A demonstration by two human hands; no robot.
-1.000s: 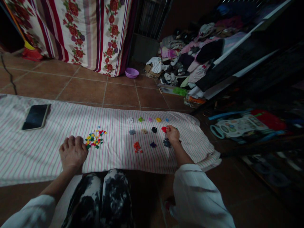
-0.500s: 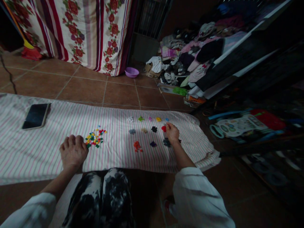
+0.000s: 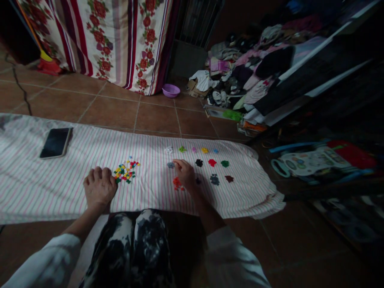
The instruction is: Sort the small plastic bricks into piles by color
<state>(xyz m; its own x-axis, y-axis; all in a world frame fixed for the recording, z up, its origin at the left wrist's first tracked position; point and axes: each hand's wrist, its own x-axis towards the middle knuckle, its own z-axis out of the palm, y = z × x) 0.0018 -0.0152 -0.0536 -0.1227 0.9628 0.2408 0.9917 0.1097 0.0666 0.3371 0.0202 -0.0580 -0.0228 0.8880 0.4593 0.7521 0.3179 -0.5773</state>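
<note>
On the striped cloth [image 3: 150, 196], my left hand [image 3: 100, 186] lies with its fingers slightly apart, beside a mixed pile of small coloured pieces [image 3: 124, 172]. My right hand [image 3: 184, 173] hovers over the sorted piles, thumb and fingertips pressed together; whatever is between them is too small to see. Near its fingertips is a grey pile [image 3: 171, 165], and an orange-red pile [image 3: 177, 184] lies just below. Black [image 3: 199, 163], red [image 3: 212, 162] and green [image 3: 225, 163] piles sit to the right. White [image 3: 169, 149], lime [image 3: 182, 149] and yellow [image 3: 204, 150] ones form the far row.
A phone [image 3: 56, 143] lies at the cloth's left. Dark grey [image 3: 214, 179] and brown [image 3: 229, 179] piles are at the right. Beyond the cloth, a purple basin [image 3: 171, 91] stands on the tiled floor by a curtain [image 3: 117, 40] and heaped clothes [image 3: 252, 64].
My right hand has moved left from the red pile to near the grey pile, uncovering the green and brown piles. The whole view has shifted slightly; my left hand stays by the mixed pile.
</note>
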